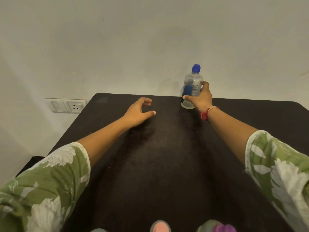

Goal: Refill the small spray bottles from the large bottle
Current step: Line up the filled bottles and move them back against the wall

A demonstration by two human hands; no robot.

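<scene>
A large clear bottle (192,84) with a blue cap and blue label stands upright at the far edge of the dark table (167,156), close to the wall. My right hand (199,97) wraps around its lower half. My left hand (139,113) hovers over the table to the left of the bottle, fingers curled apart and holding nothing. At the bottom edge of the view the tops of small spray bottles show: a pink one (160,226), a purple one (224,228) and a grey one (98,230), mostly cut off.
A pale wall rises right behind the table. A white wall socket and switch plate (66,105) sits low on the wall at the left. The table's left edge runs diagonally toward me.
</scene>
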